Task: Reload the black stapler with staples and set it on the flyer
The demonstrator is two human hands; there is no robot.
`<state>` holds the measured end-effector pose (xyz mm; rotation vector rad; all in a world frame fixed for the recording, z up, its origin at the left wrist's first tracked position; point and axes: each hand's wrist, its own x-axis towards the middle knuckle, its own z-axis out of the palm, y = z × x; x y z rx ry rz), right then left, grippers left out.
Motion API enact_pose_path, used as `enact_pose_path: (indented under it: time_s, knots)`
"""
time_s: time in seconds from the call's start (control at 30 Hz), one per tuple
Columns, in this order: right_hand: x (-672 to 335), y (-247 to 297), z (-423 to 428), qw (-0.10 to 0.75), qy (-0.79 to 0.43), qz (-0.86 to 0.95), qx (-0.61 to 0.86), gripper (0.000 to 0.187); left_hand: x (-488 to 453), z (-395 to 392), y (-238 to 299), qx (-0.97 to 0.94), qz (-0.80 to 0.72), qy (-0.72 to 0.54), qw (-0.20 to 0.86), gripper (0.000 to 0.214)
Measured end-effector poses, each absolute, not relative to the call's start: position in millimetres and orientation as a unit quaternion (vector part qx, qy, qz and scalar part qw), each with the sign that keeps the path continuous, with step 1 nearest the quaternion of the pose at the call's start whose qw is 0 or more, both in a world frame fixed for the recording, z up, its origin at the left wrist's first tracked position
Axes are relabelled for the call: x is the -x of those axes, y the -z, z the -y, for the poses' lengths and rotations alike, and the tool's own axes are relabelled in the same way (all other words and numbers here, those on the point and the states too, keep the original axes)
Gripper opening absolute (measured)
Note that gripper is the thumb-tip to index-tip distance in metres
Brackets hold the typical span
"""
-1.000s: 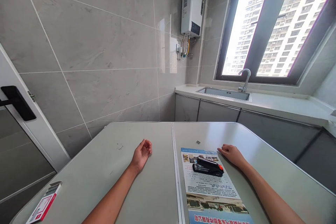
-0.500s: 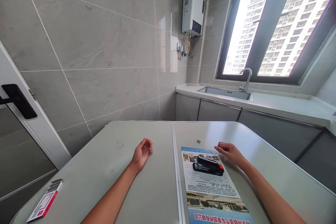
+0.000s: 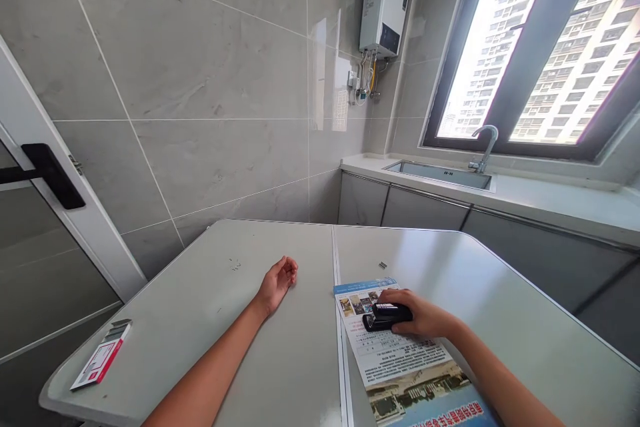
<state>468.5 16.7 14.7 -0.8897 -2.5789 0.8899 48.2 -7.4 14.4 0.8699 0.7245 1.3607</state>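
Note:
My right hand (image 3: pixel 423 313) is wrapped round the rear of a black stapler (image 3: pixel 383 315), which lies over a printed leaflet (image 3: pixel 400 361) with photos, text and a blue border. The stapler's front end points left; its rear is hidden by my fingers. My left hand (image 3: pixel 277 285) rests on the table left of the seam, its fingers loosely curled in, nothing seen in them. A small strip of staples (image 3: pixel 383 265) lies beyond the leaflet. Several loose staples (image 3: pixel 235 264) are scattered to the left of my left hand.
A red and white box (image 3: pixel 103 355) lies near the left edge of the grey table (image 3: pixel 170 347). A raised seam (image 3: pixel 343 353) runs down the tabletop. Behind stand a counter with a sink (image 3: pixel 440 175), a wall heater (image 3: pixel 384 3) and a window. A door (image 3: pixel 85 213) is at left.
My right hand has moved left from beside the leaflet and taken hold of the stapler. The leaflet is turned slightly. My left hand has stayed in place; the view has shifted a little.

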Motion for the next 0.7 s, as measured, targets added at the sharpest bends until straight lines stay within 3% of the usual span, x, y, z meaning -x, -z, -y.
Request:
enact_pose_path:
  time_s: [0.4,0.53,0.7]
  knots:
    - [-417,-12,1,0.191,-0.310,0.874,0.322,0.047,-51,6,-13,-0.424,-0.332,-0.591,0.600,0.036]
    - [-386,-11,15,0.227,-0.308,0.868,0.318,0.044,-49,3,-8,-0.574,-0.455,-0.530,0.428,0.042]
    - [-361,-3,27,0.245,-0.313,0.860,0.321,0.051,-60,9,-5,-0.719,-0.520,-0.384,0.254,0.022]
